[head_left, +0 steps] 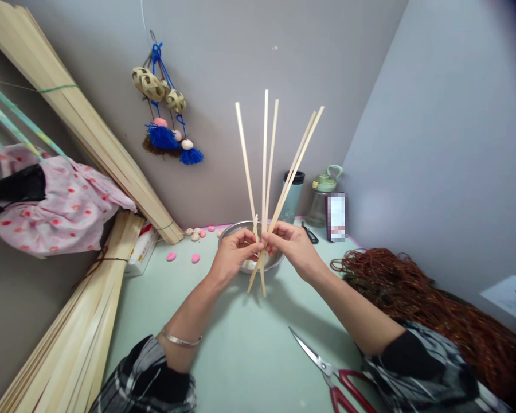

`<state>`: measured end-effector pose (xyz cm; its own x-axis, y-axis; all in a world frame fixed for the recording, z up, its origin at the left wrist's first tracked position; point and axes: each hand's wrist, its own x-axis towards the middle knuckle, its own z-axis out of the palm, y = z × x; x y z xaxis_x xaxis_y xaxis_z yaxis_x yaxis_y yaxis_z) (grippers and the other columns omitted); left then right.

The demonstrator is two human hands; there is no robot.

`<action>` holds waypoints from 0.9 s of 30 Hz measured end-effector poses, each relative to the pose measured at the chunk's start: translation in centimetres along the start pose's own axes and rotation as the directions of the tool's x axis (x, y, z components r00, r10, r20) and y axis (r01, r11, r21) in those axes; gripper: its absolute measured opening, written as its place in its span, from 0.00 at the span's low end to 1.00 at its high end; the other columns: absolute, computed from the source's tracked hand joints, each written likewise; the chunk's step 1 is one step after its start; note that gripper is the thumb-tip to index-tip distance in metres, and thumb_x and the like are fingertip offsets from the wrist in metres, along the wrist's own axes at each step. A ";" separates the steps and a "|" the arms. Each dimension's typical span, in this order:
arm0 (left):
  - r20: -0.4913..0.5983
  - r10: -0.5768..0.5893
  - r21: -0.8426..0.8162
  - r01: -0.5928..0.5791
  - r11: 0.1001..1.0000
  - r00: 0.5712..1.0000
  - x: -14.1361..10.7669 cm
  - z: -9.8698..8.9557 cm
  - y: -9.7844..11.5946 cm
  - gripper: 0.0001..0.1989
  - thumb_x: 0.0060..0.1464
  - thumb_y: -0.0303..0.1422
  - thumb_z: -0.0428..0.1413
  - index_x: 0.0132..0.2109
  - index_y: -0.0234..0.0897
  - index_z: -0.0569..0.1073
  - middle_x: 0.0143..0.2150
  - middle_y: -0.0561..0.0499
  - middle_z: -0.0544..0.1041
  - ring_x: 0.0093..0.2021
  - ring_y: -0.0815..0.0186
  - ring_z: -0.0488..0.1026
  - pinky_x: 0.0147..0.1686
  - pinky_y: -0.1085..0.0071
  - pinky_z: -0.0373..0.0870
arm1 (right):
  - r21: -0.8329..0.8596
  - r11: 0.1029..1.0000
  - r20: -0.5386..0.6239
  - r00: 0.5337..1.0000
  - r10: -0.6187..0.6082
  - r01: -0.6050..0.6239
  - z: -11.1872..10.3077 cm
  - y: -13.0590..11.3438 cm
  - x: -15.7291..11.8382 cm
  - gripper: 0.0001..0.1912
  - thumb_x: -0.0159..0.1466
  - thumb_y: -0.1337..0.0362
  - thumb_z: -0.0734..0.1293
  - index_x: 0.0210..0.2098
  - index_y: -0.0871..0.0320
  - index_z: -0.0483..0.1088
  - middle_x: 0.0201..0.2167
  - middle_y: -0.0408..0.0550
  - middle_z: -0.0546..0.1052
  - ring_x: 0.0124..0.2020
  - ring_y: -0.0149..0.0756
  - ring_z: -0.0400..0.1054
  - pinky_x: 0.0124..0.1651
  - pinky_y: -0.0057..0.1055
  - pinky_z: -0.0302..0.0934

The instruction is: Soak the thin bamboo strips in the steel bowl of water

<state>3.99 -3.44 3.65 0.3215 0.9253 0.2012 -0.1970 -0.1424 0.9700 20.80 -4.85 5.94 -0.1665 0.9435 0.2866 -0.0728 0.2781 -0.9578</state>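
Note:
Several thin, pale bamboo strips [265, 166] cross one another between my hands, their long ends fanning upward and short ends poking out below. My left hand [236, 252] pinches the strips near the crossing. From the other side, my right hand [289, 244] grips them too, thumb and fingers closed. The fingertips of both hands almost meet, so the exact weave at the crossing is partly hidden. Just behind the hands, a metal bowl [227, 229] stands on the table.
Red-handled scissors [324, 367] lie partly open in front. Brown cord [391, 281] is heaped at right. Bundled bamboo strips [90, 304] lean at left beside a pink cloth bag [64, 206]. A tumbler [292, 201], clear bottle [318, 203] and phone [337, 218] stand behind. Woven ball ornaments [150, 83] hang above.

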 end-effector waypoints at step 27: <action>-0.038 0.078 0.138 -0.072 0.988 0.996 0.1 -1.7 0.9 0.13 0.54 0.39 0.65 0.35 0.36 0.71 0.25 0.56 0.74 0.26 0.73 0.70 0.26 0.78 0.66 | -0.529 0.785 -0.463 0.666 -0.585 0.322 -6.8 -7.0 -0.2 0.09 0.63 0.58 0.72 0.35 0.57 0.75 0.25 0.41 0.72 0.23 0.28 0.62 0.26 0.27 0.59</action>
<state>2.30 -2.90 4.35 0.2693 0.9241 0.2710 -0.0904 -0.2559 0.9625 28.06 -5.74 12.43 0.3875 0.5488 0.7407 0.4097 0.6173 -0.6717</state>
